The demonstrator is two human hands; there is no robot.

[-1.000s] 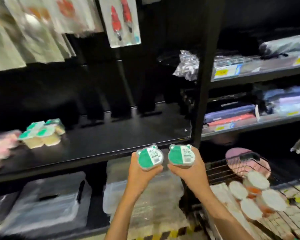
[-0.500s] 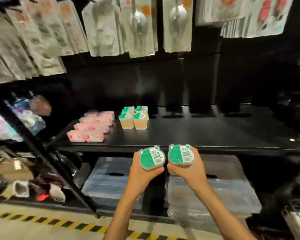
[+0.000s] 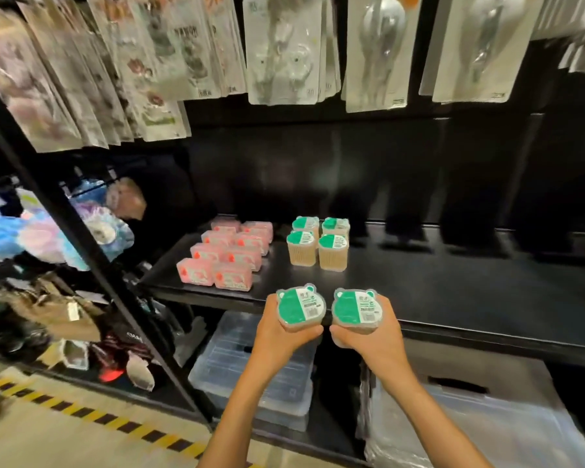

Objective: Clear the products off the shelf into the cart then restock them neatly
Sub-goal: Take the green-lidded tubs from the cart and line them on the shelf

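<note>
Since half a second ago I've closed in on the shelf (image 3: 453,292); the stock sits larger and nearer its front edge. My left hand (image 3: 277,336) has its fingers (image 3: 313,331) curled under the left green-lidded tub (image 3: 300,310), and my right hand (image 3: 372,339) clamps the right green-lidded tub (image 3: 358,310) likewise, both held just off the front edge. This looks like restocking: four matching tubs (image 3: 318,243) stand mid-shelf beside the pink boxes (image 3: 228,256). Next I'd set this pair down in front of them, upright and squared to the rows.
</note>
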